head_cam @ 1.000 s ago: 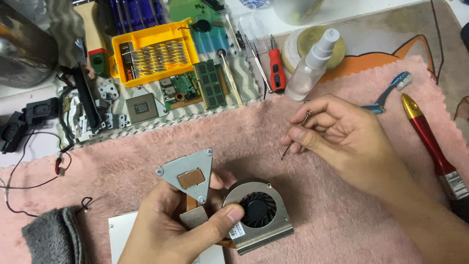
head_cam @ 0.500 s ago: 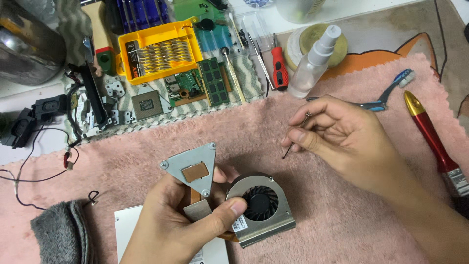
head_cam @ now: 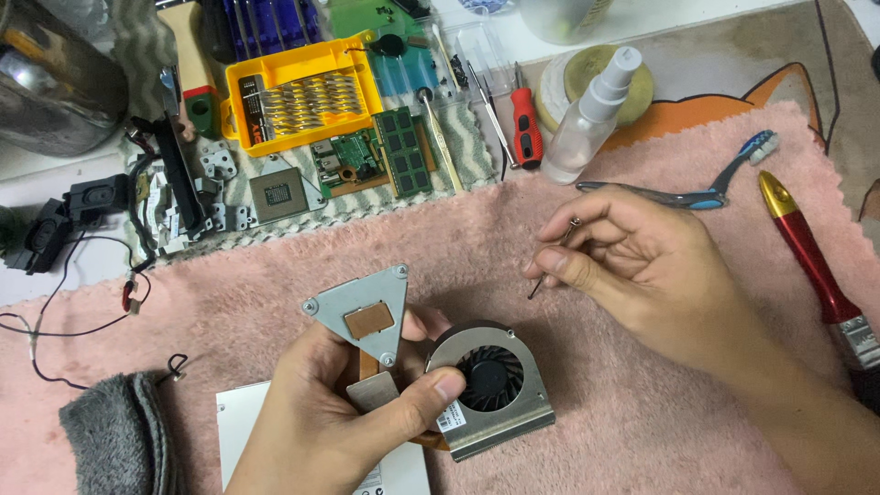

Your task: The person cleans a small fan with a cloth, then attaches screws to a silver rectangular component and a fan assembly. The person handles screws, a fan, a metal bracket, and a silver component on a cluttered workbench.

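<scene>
My left hand (head_cam: 335, 417) grips a laptop cooling assembly over a pink fluffy mat (head_cam: 458, 247). The assembly has a triangular metal plate with a copper pad (head_cam: 362, 312) and a round black fan in a grey metal housing (head_cam: 490, 380). My thumb lies across the part between plate and fan. My right hand (head_cam: 642, 266) hovers to the right of it and pinches a thin dark screwdriver (head_cam: 553, 257) between thumb and fingers, tip pointing down-left, a short way above the fan.
Along the mat's far edge lie a yellow bit case (head_cam: 298, 92), memory modules (head_cam: 403, 151), a processor chip (head_cam: 280, 192), a red-handled screwdriver (head_cam: 525, 119) and a spray bottle (head_cam: 591, 110). A toothbrush (head_cam: 706, 188) and red-handled brush (head_cam: 811, 257) lie right. Grey cloth (head_cam: 115, 435), white box (head_cam: 243, 417) and wires (head_cam: 55, 302) lie left.
The view has shifted slightly, so everything sits a little lower and to the right in the picture. Both hands keep the same grips and poses.
</scene>
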